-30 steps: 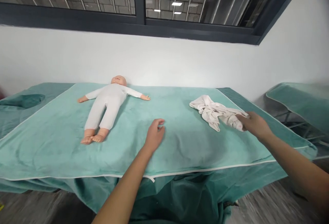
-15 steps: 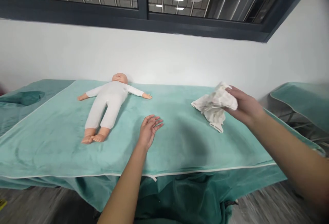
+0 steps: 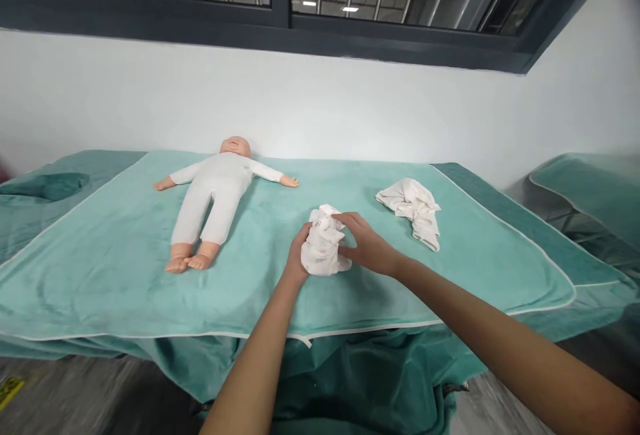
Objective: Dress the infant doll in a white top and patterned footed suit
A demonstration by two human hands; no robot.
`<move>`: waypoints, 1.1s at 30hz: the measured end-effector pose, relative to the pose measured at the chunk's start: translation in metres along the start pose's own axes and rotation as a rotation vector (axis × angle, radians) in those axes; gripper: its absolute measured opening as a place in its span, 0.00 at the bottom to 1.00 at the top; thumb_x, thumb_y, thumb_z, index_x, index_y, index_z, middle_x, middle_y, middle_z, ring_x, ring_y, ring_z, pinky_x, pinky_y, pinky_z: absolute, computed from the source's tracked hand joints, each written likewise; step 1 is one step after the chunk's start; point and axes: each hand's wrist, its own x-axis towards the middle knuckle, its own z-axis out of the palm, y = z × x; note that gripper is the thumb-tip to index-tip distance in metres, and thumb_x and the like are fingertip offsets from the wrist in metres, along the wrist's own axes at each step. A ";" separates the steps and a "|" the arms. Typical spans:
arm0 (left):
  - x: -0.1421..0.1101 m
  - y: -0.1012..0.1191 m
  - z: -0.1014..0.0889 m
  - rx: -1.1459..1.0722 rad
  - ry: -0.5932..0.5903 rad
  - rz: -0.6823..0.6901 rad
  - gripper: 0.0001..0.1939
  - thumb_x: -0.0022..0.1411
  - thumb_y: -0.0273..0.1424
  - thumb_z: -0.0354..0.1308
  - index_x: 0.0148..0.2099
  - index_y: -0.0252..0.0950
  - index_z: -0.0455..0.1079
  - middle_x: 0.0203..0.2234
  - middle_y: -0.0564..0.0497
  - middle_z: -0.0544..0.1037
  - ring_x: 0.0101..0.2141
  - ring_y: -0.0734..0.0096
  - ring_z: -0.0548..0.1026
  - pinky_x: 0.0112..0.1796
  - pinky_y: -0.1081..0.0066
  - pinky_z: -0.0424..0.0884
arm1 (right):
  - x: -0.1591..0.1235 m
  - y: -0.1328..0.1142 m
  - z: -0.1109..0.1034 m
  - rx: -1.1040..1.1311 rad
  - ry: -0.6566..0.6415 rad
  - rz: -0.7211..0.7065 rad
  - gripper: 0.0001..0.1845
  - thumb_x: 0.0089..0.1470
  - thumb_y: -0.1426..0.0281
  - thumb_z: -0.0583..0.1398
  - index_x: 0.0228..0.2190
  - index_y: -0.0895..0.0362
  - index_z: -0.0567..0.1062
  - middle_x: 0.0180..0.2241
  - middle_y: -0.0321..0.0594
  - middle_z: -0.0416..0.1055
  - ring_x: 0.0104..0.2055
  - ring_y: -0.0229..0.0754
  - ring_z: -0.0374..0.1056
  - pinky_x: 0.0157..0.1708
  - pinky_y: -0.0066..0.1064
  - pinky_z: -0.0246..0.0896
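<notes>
1. Pale wall (image 3: 300, 102) fills the background in the head view, with a dark window frame (image 3: 400, 38) above it and a green-covered bed (image 3: 125, 295) across the middle.
2. On that bed a baby doll (image 3: 227, 185) in a white suit lies on its back, arms spread, feet toward the viewer.
3. Near the front middle of the bed, to the right of the doll's feet, a crumpled white bundle (image 3: 323, 255) sits between the two hands. Whether its underside touches the cover cannot be told for sure.
4. The left hand (image 3: 299, 255) is cupped round the bundle's left side, gripping it; most of its fingers are hidden behind the fabric.
5. The right hand (image 3: 367, 246) grasps the upper right of the bundle, thumb lower, fingers bent over the top.
6. Farther right, apart from both hands, a second white cloth (image 3: 410, 198) lies rumpled on the cover.
7. As a judgement, the loose folds could slip or tangle if the two hands pulled unevenly, since the fabric looks soft and bunched. If the left hand let go early, that side could sag. A wide sweep of the right forearm could drag the second cloth.
</notes>
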 end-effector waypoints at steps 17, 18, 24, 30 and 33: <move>-0.006 -0.002 0.002 -0.098 0.002 -0.048 0.18 0.54 0.28 0.60 0.48 0.36 0.70 0.35 0.50 0.78 0.34 0.70 0.76 0.40 0.67 0.72 | -0.016 0.039 -0.047 -0.409 0.365 0.283 0.16 0.51 0.61 0.60 0.42 0.52 0.69 0.41 0.41 0.73 0.43 0.49 0.70 0.42 0.38 0.61; -0.006 -0.003 0.002 -0.096 -0.002 -0.045 0.16 0.55 0.28 0.59 0.48 0.36 0.70 0.35 0.50 0.78 0.34 0.70 0.77 0.40 0.67 0.72 | -0.021 0.048 -0.061 -0.510 0.363 0.348 0.16 0.51 0.62 0.59 0.42 0.52 0.69 0.43 0.43 0.73 0.44 0.50 0.69 0.42 0.38 0.61; -0.006 -0.003 0.003 -0.074 0.013 -0.037 0.12 0.57 0.31 0.59 0.44 0.35 0.71 0.33 0.50 0.77 0.32 0.70 0.77 0.38 0.66 0.73 | -0.038 0.100 -0.125 -0.629 0.002 0.643 0.15 0.47 0.67 0.59 0.38 0.58 0.74 0.43 0.52 0.72 0.45 0.54 0.69 0.42 0.40 0.63; -0.007 -0.004 0.004 -0.041 0.014 -0.034 0.10 0.57 0.32 0.58 0.42 0.34 0.71 0.32 0.49 0.77 0.32 0.70 0.76 0.37 0.66 0.73 | -0.009 0.108 -0.152 -0.373 0.354 0.559 0.33 0.50 0.63 0.60 0.57 0.58 0.66 0.56 0.55 0.65 0.51 0.52 0.69 0.45 0.39 0.67; -0.007 -0.004 0.005 -0.018 0.013 -0.030 0.09 0.57 0.31 0.58 0.40 0.34 0.72 0.32 0.49 0.77 0.31 0.70 0.75 0.37 0.66 0.73 | 0.013 0.112 -0.152 -0.658 0.358 0.531 0.32 0.47 0.60 0.63 0.54 0.57 0.70 0.60 0.58 0.60 0.57 0.60 0.63 0.49 0.47 0.63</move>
